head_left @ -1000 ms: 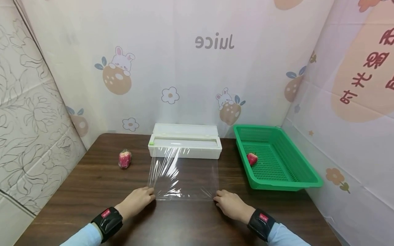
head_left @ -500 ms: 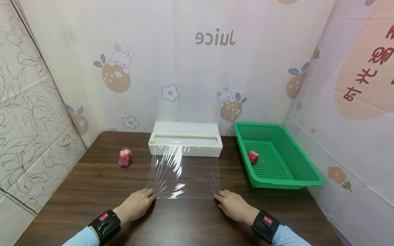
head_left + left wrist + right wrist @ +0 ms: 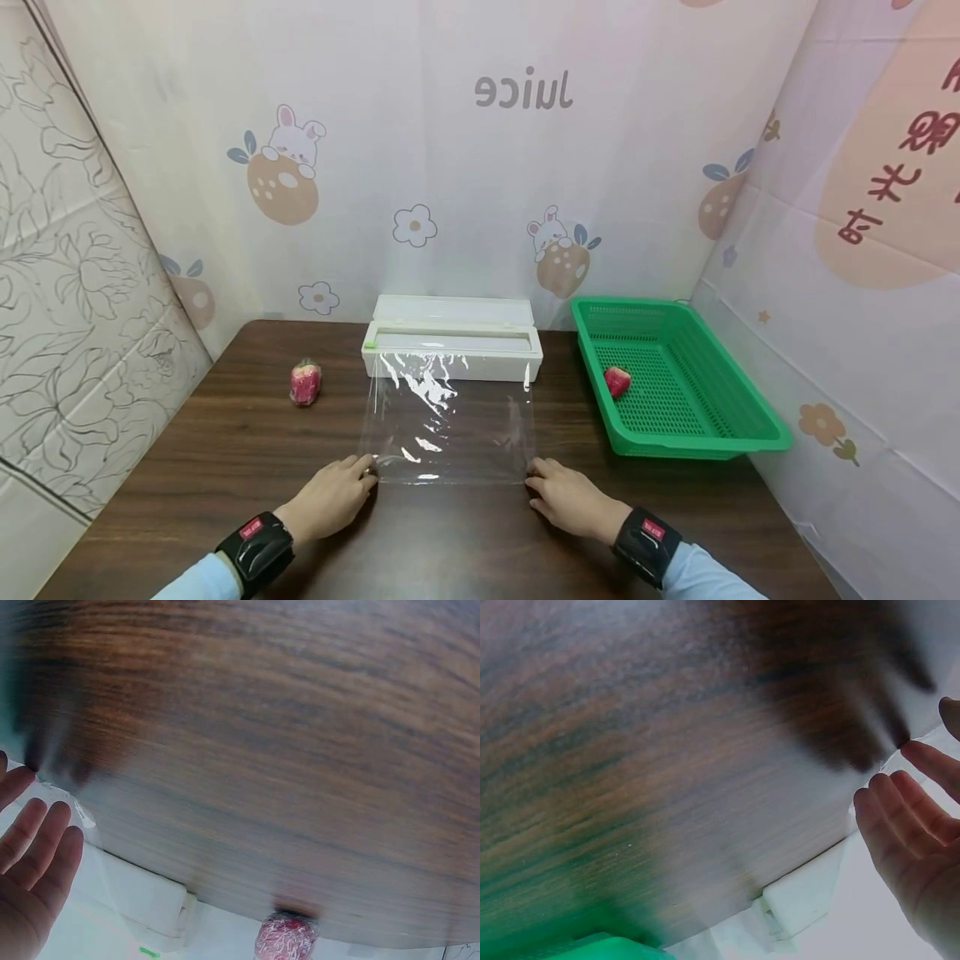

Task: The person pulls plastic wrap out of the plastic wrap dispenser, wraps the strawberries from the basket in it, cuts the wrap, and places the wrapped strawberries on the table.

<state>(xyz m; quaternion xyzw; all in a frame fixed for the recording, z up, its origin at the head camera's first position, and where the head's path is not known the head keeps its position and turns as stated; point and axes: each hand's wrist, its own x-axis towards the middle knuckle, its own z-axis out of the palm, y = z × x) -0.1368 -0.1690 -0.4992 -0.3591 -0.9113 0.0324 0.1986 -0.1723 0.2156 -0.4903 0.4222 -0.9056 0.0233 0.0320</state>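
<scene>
A sheet of clear cling film [image 3: 450,425] reaches from a white cling film dispenser [image 3: 452,354] toward the near side of the table. At the film's near left corner my left hand [image 3: 330,497] rests its fingertips on the table. My right hand [image 3: 572,497] touches the near right corner the same way. In the left wrist view the left hand's fingers [image 3: 45,855] look fairly straight. The right wrist view has the right hand's fingers [image 3: 896,817] extended, with the thumb apart from the index finger. Film under the fingertips is hard to make out.
A film-wrapped red and pale fruit piece [image 3: 305,383] lies at the left of the table. The green basket [image 3: 697,446] at the right holds a similar red piece [image 3: 617,382]. The dispenser's lid [image 3: 452,310] is raised, near the back wall.
The film's tight creases at the corners have loosened, and it lies slacker. My right hand has shifted slightly to the right; the left has barely moved.
</scene>
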